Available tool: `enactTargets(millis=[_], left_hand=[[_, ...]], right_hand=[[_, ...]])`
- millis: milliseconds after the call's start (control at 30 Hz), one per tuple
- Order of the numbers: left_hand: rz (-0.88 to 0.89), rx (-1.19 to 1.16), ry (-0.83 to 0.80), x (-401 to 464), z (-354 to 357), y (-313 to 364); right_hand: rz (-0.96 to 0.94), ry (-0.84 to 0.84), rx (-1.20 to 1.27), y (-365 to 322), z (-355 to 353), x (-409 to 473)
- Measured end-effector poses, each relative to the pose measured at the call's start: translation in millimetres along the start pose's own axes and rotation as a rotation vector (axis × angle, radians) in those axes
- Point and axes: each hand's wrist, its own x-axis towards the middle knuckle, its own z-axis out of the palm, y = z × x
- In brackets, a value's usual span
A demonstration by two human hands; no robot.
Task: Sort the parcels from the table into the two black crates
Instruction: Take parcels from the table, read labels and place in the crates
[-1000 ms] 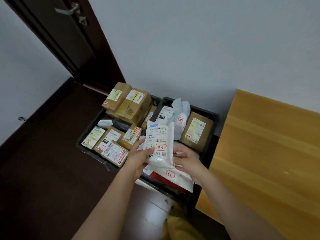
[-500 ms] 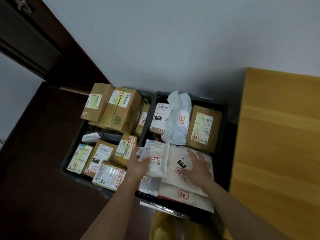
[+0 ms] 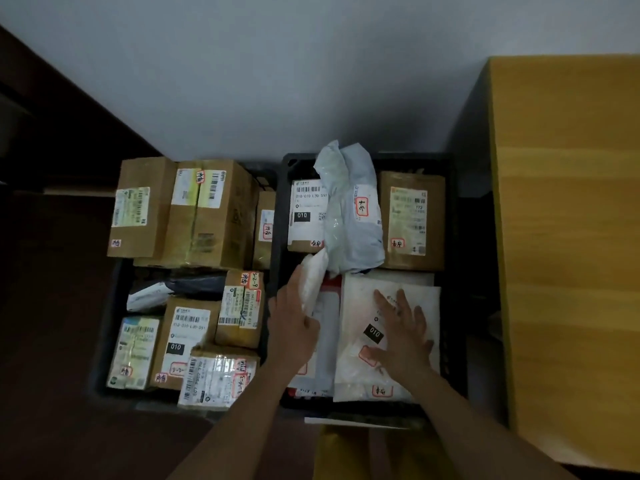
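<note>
the left hand (image 3: 292, 327) grips a small white plastic mailer pouch (image 3: 313, 280) by its lower end, fingers curled round it, holding it on edge inside the right-hand black plastic crate (image 3: 450, 209), near that crate's left wall, about midway front to back. the right hand (image 3: 403, 332) lies flat w/ fingers spread, pressing a large flat white mailer bag (image 3: 360, 348) that fills the crate's front right corner.

risks: the pouch is soft and held at one end only, so it could flop over and slide under the crumpled pale grey poly bag (image 3: 349, 209) at the back edge (label then hidden). the left-hand black crate (image 3: 104, 341) is heaped w/ brown cardboard boxes (image 3: 207, 216); a taped box (image 3: 214, 375) juts over its front edge and a nudge from the left forearm could tip it out. the wooden table (image 3: 568, 237) at right shows no parcels.
</note>
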Motion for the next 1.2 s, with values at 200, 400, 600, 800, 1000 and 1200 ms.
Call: enactTargets(millis=[200,400,600,800,1000,1200], left_hand=[[0.125,0.028,0.147,-13.4,-9.6,12.7],[0.528,0.346,0.195,-0.7,-12.7,15.7],[0.431,0.591,-0.118,35.7,-5.1,-1.3],[0.518,0.609,-0.294,47.1,2.4,10.9],[0.395,0.606,-0.313,48.6,17.0,15.0],[0.279,0.651,-0.349,56.8,36.6,22.9]], right_hand=[[-0.011,-0.004,0.029,4.9,-2.7,-2.1],[-0.031,-0.012,0.001,10.2,-3.2,-7.3],[-0.01,-0.014,0.066,4.6,-13.2,-8.9],[-0.202,0.237,-0.053,-24.4,-39.4,-0.8],[-0.2,0.032,-0.142,-30.4,-34.7,27.4],[-0.144,0.046,-0.125,-26.9,-19.5,35.1]])
